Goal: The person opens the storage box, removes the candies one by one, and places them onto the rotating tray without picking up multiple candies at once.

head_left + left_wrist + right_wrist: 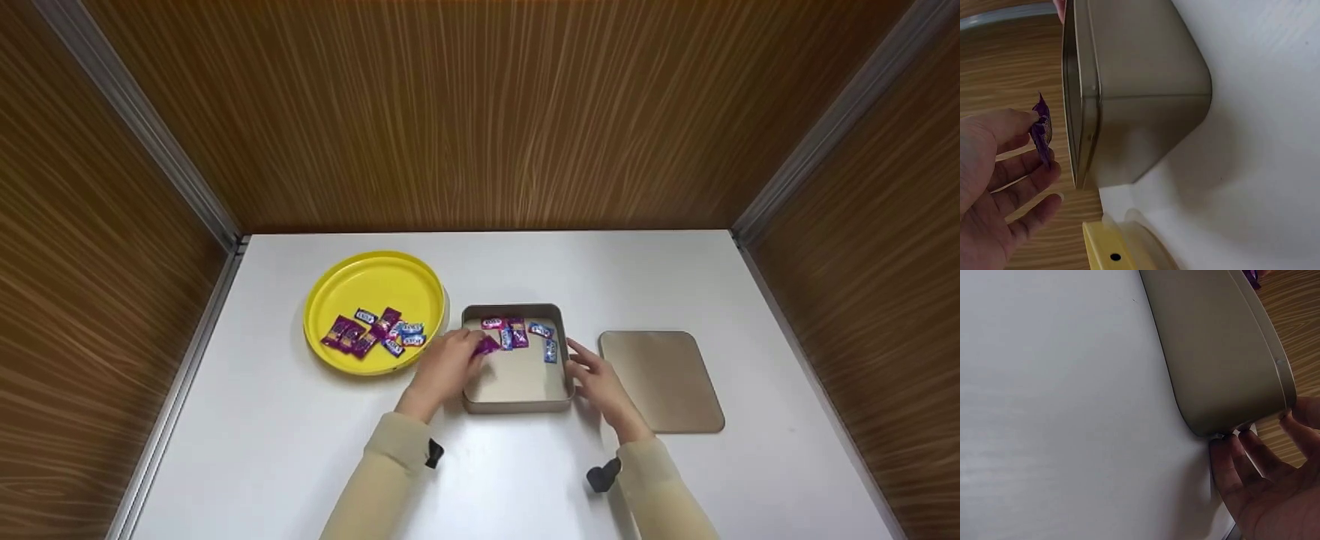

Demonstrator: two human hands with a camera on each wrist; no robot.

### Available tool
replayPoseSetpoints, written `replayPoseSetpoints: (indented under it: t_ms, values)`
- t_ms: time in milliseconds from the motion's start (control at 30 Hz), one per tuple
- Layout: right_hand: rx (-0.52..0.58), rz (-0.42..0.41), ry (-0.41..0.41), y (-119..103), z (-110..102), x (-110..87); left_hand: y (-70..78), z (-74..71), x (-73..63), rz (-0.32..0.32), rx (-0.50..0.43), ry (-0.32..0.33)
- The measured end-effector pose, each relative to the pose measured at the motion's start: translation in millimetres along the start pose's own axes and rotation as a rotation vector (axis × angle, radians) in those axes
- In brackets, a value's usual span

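Note:
My left hand [444, 367] pinches a small purple-wrapped candy [1042, 132] between thumb and fingers. It is over the left side of an open, square, gold-brown tin [517, 407]. Inside the tin, several wrapped candies in pink, purple and blue lie toward the back, among them a purple one [518, 333] and a blue one [550, 351]. On the tin's right side, my right hand [604, 386] rests its extended fingertips against the outer wall, as the right wrist view shows.
Back left stands a round yellow tray [375, 279] holding several purple and blue wrapped candies [365, 343]. A flat, square, brown lid [664, 382] lies right of the tin, partly behind my right hand. Wood-grain panels [480, 120] enclose the white table [510, 480] on three sides.

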State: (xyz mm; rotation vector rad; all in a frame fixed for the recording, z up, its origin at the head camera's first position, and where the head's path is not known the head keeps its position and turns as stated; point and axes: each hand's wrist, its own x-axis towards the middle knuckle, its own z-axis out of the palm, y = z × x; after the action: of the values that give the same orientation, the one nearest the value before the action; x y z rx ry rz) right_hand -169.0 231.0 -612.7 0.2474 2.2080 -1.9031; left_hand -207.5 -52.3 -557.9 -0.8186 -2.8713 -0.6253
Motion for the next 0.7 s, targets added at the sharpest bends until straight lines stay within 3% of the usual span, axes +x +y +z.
replayPoseSetpoints:
  t_ms: [167,367,500,700]
  values:
    - [0.005,-0.012,0.008,-1,0,-0.2,-23.2,-12.0,-9.7,-0.065,-0.063,0.142]
    - [-0.034,0.006,0.032,-3,0,-2.2,-52.1,-19.1,-19.1,-0.137,-0.062,0.285]
    - [-0.040,0.010,0.032,-2,0,-2.2,-70.9,-22.2,-23.9,-0.230,-0.092,0.298]
    - [-0.037,0.006,0.025,-1,-1,-2.0,-96.9,-25.0,-27.0,-0.374,-0.177,0.229]
